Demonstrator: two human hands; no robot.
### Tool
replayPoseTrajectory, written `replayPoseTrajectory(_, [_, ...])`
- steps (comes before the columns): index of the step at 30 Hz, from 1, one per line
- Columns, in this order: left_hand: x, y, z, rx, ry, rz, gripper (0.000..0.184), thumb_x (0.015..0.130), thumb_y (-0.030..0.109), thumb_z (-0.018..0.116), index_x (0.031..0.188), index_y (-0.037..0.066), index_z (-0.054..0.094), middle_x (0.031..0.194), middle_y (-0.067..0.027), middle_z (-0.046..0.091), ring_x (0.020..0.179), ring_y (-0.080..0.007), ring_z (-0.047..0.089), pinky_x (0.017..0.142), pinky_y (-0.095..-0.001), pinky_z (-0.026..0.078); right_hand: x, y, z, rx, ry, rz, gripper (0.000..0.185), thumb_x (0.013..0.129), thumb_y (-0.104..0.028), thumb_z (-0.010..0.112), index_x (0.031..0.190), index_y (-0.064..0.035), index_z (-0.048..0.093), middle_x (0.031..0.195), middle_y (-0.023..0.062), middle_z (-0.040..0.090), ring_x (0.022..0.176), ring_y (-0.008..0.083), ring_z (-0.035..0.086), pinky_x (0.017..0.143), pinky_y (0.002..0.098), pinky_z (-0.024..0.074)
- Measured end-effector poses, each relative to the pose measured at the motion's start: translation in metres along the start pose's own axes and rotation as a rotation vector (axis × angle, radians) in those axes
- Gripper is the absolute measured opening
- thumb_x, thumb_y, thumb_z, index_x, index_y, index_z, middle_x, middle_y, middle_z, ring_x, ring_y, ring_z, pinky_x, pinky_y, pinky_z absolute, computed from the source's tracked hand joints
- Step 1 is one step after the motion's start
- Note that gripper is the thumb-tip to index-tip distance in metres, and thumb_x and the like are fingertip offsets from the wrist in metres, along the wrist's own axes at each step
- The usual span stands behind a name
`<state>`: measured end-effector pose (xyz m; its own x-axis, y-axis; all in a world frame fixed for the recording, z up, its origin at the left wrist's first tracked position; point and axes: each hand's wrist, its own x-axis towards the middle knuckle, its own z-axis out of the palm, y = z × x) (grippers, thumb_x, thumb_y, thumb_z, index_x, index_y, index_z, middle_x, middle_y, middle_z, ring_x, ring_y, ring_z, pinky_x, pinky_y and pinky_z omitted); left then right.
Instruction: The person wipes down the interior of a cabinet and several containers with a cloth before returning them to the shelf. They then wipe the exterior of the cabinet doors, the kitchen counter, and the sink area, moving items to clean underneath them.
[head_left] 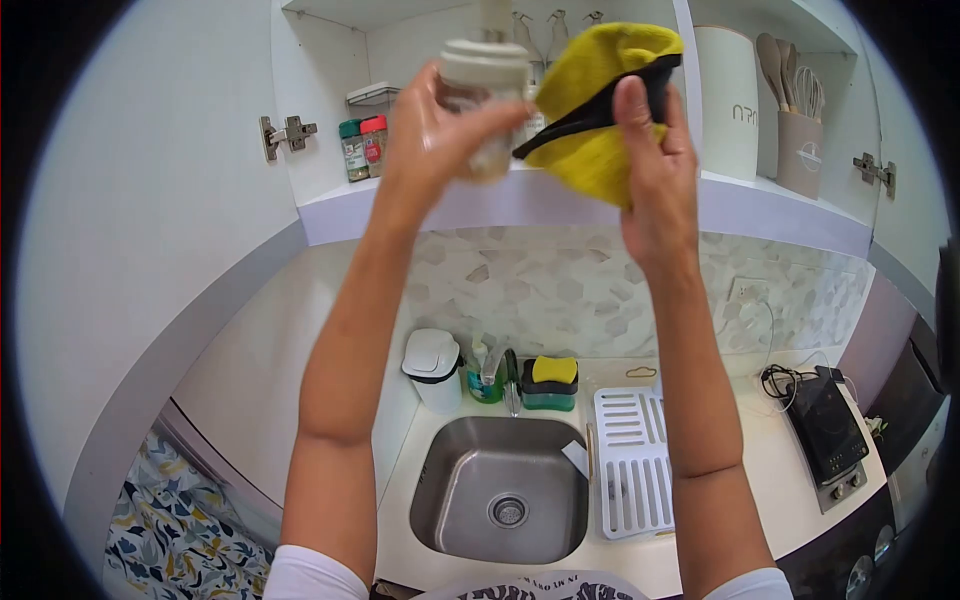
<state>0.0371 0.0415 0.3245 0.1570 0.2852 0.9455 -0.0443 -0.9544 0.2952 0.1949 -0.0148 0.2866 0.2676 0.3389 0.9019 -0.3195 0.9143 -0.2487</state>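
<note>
My left hand (440,125) is wrapped round a clear jar (490,160) with a pale lid, raised in front of the cabinet shelf. The jar is blurred by motion, so its contents are unclear. A yellow cloth (590,85) with a black edge is gripped in my right hand (655,150), folded and beside the jar. Behind them, several glass bottles (557,35) are partly hidden. Two spice jars, one with a green lid (353,150) and one with a red lid (374,145), stand left of my left hand.
Open doors flank the cabinet. A white canister (725,105) and a utensil holder (798,150) stand on its right. Below are a sink (430,500), faucet (497,365), white bin (433,370), sponge (554,370), dish rack (632,490) and black cooktop (825,425).
</note>
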Motion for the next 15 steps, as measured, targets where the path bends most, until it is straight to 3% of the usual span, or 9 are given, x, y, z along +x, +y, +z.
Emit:
replayPoseTrajectory(1, [-0.026,0.007,0.006,0.100,0.020,0.035,0.053,0.062,0.015,0.079,0.106,-0.001,0.054,0.090,-0.0117,0.063,0.078,-0.0194,0.061,0.070,-0.0313,0.050,-0.017,-0.003,0.014,0.048,-0.006,0.067,0.039,0.083,-0.026,0.068,0.113,-0.0046,0.055,0.100,0.0040,0.061,0.085,0.0110,0.058,0.074,0.0250,0.0492])
replayPoseTrajectory(4, [-0.101,0.013,0.028,0.351,0.154,0.151,0.052,0.063,0.005,0.071,0.111,0.001,0.052,0.098,-0.0138,0.059,0.090,-0.0296,0.059,0.078,-0.0359,0.047,-0.068,0.016,0.022,-0.350,-0.100,0.009,0.042,0.075,-0.017,0.075,0.107,-0.0005,0.053,0.100,0.0043,0.050,0.088,0.0118,0.053,0.076,0.0240,0.0464])
replayPoseTrajectory(5, [-0.122,0.014,0.027,0.253,0.118,0.019,0.053,0.063,-0.002,0.067,0.114,0.000,0.050,0.102,-0.0154,0.055,0.097,-0.0356,0.055,0.082,-0.0371,0.045,-0.086,0.019,0.022,-0.352,-0.094,0.038,0.042,0.075,-0.017,0.075,0.107,-0.0005,0.053,0.100,0.0043,0.050,0.088,0.0118,0.053,0.076,0.0240,0.0464])
replayPoseTrajectory(7, [-0.160,0.002,0.029,0.230,0.121,-0.047,0.055,0.063,-0.003,0.067,0.115,0.000,0.050,0.103,-0.0149,0.055,0.097,-0.0348,0.055,0.082,-0.0373,0.045,-0.116,0.020,0.022,-0.045,-0.018,0.359,0.041,0.071,-0.014,0.077,0.100,0.0008,0.053,0.096,0.0040,0.044,0.088,0.0112,0.050,0.074,0.0246,0.0455])
replayPoseTrajectory(8, [-0.177,-0.005,0.030,0.208,0.127,-0.082,0.057,0.063,-0.004,0.067,0.116,0.000,0.049,0.104,-0.0144,0.054,0.097,-0.0339,0.055,0.082,-0.0376,0.045,-0.127,0.024,0.018,-0.047,-0.004,0.386,0.041,0.071,-0.014,0.077,0.100,0.0008,0.053,0.096,0.0040,0.044,0.088,0.0112,0.050,0.074,0.0246,0.0455])
replayPoseTrajectory(10, [-0.199,-0.010,0.031,0.168,0.103,-0.178,0.058,0.063,-0.005,0.067,0.118,0.001,0.048,0.106,-0.0136,0.053,0.098,-0.0327,0.055,0.082,-0.0375,0.045,-0.145,0.032,0.007,-0.298,-0.041,0.442,0.047,0.073,-0.001,0.072,0.114,-0.0025,0.050,0.104,0.0063,0.060,0.092,0.0127,0.059,0.082,0.0285,0.0491])
replayPoseTrajectory(12, [-0.210,-0.012,0.031,0.105,0.095,-0.257,0.057,0.064,-0.004,0.067,0.118,0.001,0.048,0.107,-0.0131,0.053,0.099,-0.0315,0.055,0.084,-0.0361,0.044,-0.157,0.037,0.005,-0.284,-0.026,0.448,0.046,0.073,-0.002,0.073,0.113,-0.0025,0.050,0.102,0.0066,0.060,0.091,0.0128,0.060,0.080,0.0287,0.0501])
replayPoseTrajectory(14, [-0.214,-0.011,0.030,0.177,0.074,-0.230,0.058,0.064,-0.003,0.068,0.118,0.000,0.047,0.107,-0.0133,0.053,0.099,-0.0315,0.054,0.085,-0.0356,0.044,-0.167,0.039,0.008,-0.127,0.136,0.411,0.038,0.069,-0.014,0.080,0.092,0.0001,0.053,0.100,0.0043,0.046,0.084,0.0094,0.051,0.073,0.0226,0.0443])
replayPoseTrajectory(15, [-0.216,-0.010,0.030,0.132,0.077,-0.277,0.057,0.066,-0.001,0.069,0.118,0.000,0.047,0.108,-0.0133,0.053,0.099,-0.0315,0.054,0.085,-0.0357,0.044,-0.173,0.040,0.009,-0.152,0.219,0.386,0.038,0.068,-0.017,0.080,0.091,-0.0004,0.056,0.106,0.0088,0.045,0.091,0.0141,0.051,0.078,0.0262,0.0434])
